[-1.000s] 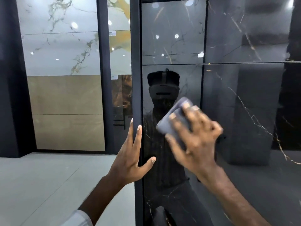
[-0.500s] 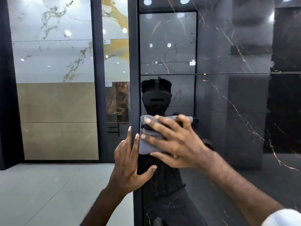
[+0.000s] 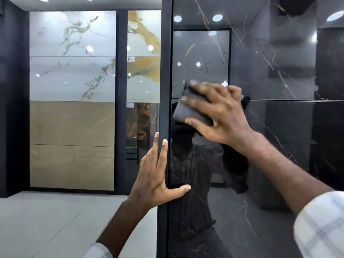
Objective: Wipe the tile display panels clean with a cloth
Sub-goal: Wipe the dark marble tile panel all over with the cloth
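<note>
A: Right, pressing a folded grey cloth flat against the glossy black gold-veined tile panel, near the panel's 9 o'clock edge, on the horizontal seam between upper and lower tiles. Right hand spreading its fingers over the cloth, pinning rather than clenching.

B: And the left hand?

A: Lying open, nothing held. Bracing on the dark metal frame post, fingers pointing to 12 o'clock, thumb reaching across to 3 o'clock onto the black tile.

B: Risks from here?

A: Probably leaving a thumb smear on the polished face, given that bare contact. Possibly letting the cloth slide out from under flat fingers, since nothing is gripping it. Likely snagging a fold on the seam or bumping knuckles on the post when sweeping toward 9 o'clock.

B: Room for moving?

A: Plenty toward 3 o'clock and 12 o'clock, wide bare tile there. Toward 6 o'clock, running into the bracing thumb. Toward 9 o'clock, almost none: the post standing just beside the cloth. Beyond it, white marble-look and beige wall panels standing well apart, at 9 o'clock.
</note>
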Available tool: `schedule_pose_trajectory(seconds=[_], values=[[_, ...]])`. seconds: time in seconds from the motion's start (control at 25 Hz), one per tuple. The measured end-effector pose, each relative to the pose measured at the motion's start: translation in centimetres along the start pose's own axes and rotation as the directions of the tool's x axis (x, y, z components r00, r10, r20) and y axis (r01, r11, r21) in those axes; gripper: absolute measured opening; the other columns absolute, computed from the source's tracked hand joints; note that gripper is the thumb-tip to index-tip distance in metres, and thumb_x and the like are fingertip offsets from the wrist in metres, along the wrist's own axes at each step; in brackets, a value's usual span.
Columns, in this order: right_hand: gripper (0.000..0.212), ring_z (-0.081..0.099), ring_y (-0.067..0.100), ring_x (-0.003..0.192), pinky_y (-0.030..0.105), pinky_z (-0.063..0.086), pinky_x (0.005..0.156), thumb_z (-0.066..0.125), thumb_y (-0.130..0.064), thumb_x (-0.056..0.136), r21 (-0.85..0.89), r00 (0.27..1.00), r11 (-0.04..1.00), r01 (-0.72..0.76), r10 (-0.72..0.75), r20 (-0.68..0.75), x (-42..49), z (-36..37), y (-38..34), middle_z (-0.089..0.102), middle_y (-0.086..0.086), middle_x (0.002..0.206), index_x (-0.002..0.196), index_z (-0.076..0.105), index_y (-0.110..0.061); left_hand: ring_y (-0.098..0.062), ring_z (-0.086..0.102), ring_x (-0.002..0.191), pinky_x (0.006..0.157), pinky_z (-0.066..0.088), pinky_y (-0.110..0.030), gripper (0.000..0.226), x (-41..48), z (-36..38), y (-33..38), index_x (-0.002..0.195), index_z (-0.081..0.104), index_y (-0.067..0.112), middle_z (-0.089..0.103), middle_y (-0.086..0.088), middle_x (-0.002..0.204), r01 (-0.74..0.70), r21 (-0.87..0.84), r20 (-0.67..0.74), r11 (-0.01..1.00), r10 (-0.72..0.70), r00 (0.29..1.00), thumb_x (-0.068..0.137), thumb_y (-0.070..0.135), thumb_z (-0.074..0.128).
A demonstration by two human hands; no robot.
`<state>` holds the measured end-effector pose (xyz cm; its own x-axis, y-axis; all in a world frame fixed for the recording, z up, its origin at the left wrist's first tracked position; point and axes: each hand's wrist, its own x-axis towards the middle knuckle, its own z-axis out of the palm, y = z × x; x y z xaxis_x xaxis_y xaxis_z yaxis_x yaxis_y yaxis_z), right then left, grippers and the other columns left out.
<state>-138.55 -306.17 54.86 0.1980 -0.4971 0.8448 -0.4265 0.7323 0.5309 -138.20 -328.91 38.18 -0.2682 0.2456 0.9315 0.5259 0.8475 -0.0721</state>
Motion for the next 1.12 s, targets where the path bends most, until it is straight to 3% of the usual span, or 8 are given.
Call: schedule_pose_trajectory(seconds=[0.08, 0.2, 0.4, 0.56, 0.64, 0.76, 0.96, 1.12], values=[[0.052, 0.054, 0.031, 0.133, 0.054, 0.034, 0.099, 0.061, -0.060, 0.094, -0.044, 0.995, 0.994, -0.103, 0.103, -0.014, 0.4, 1.3, -2.0, 0.052, 0.002, 0.156, 0.138, 0.067, -0.033, -0.009, 0.002, 0.157, 0.120, 0.023, -0.043, 0.136, 0.2, -0.1, 0.3, 0.166, -0.014, 0.024, -0.012, -0.011, 0.175, 0.041, -0.056, 0.007, 0.998, -0.041, 0.999, 0.072, 0.075, 0.070], [0.053, 0.052, 0.030, 0.135, 0.053, 0.033, 0.102, 0.055, -0.060, 0.098, -0.020, 0.933, 0.939, 0.344, -0.340, 0.120, 0.9, 0.8, -1.3, 0.048, 0.002, 0.159, 0.143, 0.062, -0.034, 0.004, -0.011, 0.156, 0.120, 0.020, -0.041, 0.134, 0.2, -0.1, 0.6, 0.165, -0.017, 0.030, -0.014, -0.005, 0.175, 0.063, -0.099, 0.020, 0.993, -0.062, 0.998, 0.073, 0.075, 0.070], [0.054, 0.052, 0.033, 0.134, 0.050, 0.035, 0.099, 0.061, -0.058, 0.094, -0.035, 0.967, 0.968, -0.248, 0.246, -0.072, -0.8, 1.2, -3.3, 0.048, 0.005, 0.159, 0.142, 0.064, -0.031, -0.003, -0.005, 0.159, 0.121, 0.027, -0.047, 0.124, -0.7, 0.4, 0.8, 0.165, -0.015, 0.032, -0.010, -0.005, 0.175, 0.091, -0.158, 0.004, 0.983, -0.092, 0.996, 0.081, 0.072, 0.067], [0.053, 0.048, 0.031, 0.143, 0.053, 0.034, 0.105, 0.058, -0.056, 0.100, -0.001, 0.931, 0.941, 0.338, -0.334, 0.149, -6.0, -0.8, -1.8, 0.042, 0.006, 0.163, 0.147, 0.059, -0.030, -0.024, 0.008, 0.160, 0.119, 0.031, -0.051, 0.113, -2.9, 1.1, 0.2, 0.167, -0.010, 0.022, -0.004, -0.013, 0.175, 0.042, -0.148, 0.041, 0.988, -0.037, 0.998, 0.091, 0.071, 0.057], [0.053, 0.053, 0.030, 0.137, 0.049, 0.033, 0.102, 0.065, -0.054, 0.096, -0.103, 0.999, 0.994, -0.033, 0.034, 0.007, -5.1, -2.2, 2.2, 0.048, 0.005, 0.159, 0.144, 0.062, -0.032, -0.026, 0.009, 0.157, 0.118, 0.027, -0.049, 0.107, -4.1, 1.4, 0.2, 0.166, -0.014, 0.026, -0.007, -0.013, 0.175, 0.063, -0.134, 0.076, 0.989, -0.053, 0.996, 0.094, 0.075, 0.048], [0.055, 0.051, 0.033, 0.135, 0.050, 0.033, 0.098, 0.065, -0.054, 0.095, -0.073, 0.830, 0.836, -0.544, 0.522, -0.197, -6.4, -1.8, -0.2, 0.048, 0.006, 0.158, 0.144, 0.062, -0.030, -0.010, -0.007, 0.160, 0.120, 0.015, -0.046, 0.101, -5.5, 1.9, 0.5, 0.166, -0.015, 0.025, -0.001, -0.020, 0.174, 0.068, -0.139, 0.085, 0.988, -0.057, 0.995, 0.098, 0.075, 0.040], [0.051, 0.050, 0.032, 0.142, 0.053, 0.035, 0.103, 0.059, -0.053, 0.100, 0.009, 0.932, 0.951, 0.309, -0.305, 0.195, -13.2, -0.6, -6.7, 0.046, 0.007, 0.160, 0.146, 0.061, -0.030, -0.012, -0.002, 0.161, 0.120, 0.025, -0.045, 0.097, -7.6, 2.2, 0.4, 0.165, -0.003, 0.006, 0.010, -0.033, 0.168, -0.020, -0.126, 0.061, 0.992, 0.028, 0.998, 0.103, 0.064, 0.045], [0.050, 0.055, 0.030, 0.135, 0.056, 0.037, 0.099, 0.066, -0.054, 0.097, -0.062, 0.868, 0.871, -0.487, 0.476, -0.141, -12.6, -1.6, -4.4, 0.053, 0.006, 0.154, 0.141, 0.065, -0.031, -0.004, 0.001, 0.158, 0.120, 0.024, -0.042, 0.097, -9.3, 1.8, -0.1, 0.166, -0.008, 0.019, 0.010, -0.031, 0.169, -0.016, -0.137, 0.138, 0.990, 0.035, 0.990, 0.101, 0.059, 0.051]])
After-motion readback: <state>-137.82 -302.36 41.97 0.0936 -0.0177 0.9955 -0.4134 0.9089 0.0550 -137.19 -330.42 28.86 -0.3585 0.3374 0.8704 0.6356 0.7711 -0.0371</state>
